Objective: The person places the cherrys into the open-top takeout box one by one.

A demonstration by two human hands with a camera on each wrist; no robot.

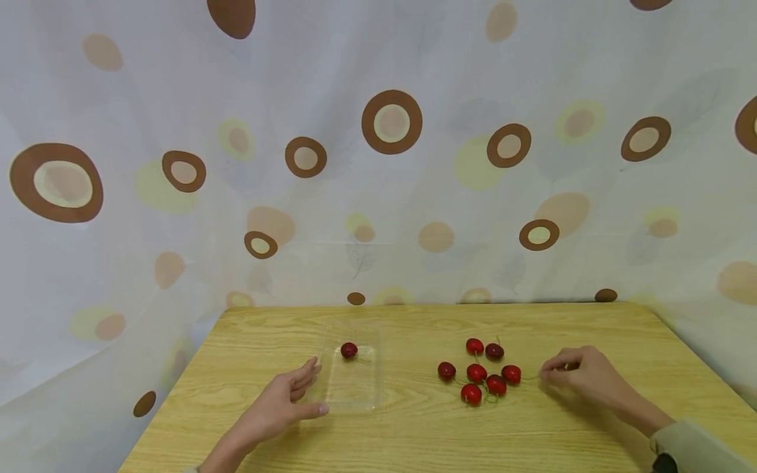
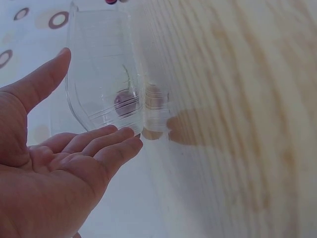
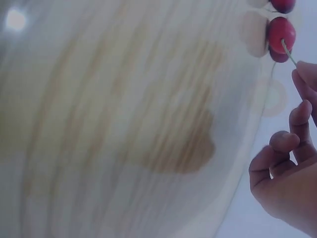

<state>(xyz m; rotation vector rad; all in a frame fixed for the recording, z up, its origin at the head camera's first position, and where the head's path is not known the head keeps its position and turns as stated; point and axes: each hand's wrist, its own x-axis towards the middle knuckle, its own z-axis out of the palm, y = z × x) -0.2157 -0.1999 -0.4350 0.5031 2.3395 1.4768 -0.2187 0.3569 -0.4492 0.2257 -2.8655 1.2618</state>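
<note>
A clear plastic container (image 1: 379, 384) lies on the table with one dark red cherry (image 1: 349, 350) inside, its stem visible. Beside the container's left wall is my left hand (image 1: 278, 402), fingers extended and thumb spread. In the left wrist view the fingertips (image 2: 121, 136) are at the container's side, and whether they touch it is hard to tell. My right hand (image 1: 588, 380) pinches the stem of a red cherry (image 1: 511, 374) between thumb and finger. That cherry (image 3: 281, 33) is at the right edge of a loose group; its stem runs to the fingertips in the right wrist view.
Several other cherries (image 1: 476, 374) with stems lie grouped on the wooden table (image 1: 414, 440), right of the container. A pale curtain (image 1: 414, 190) with brown and beige ovals hangs behind the table and along its sides.
</note>
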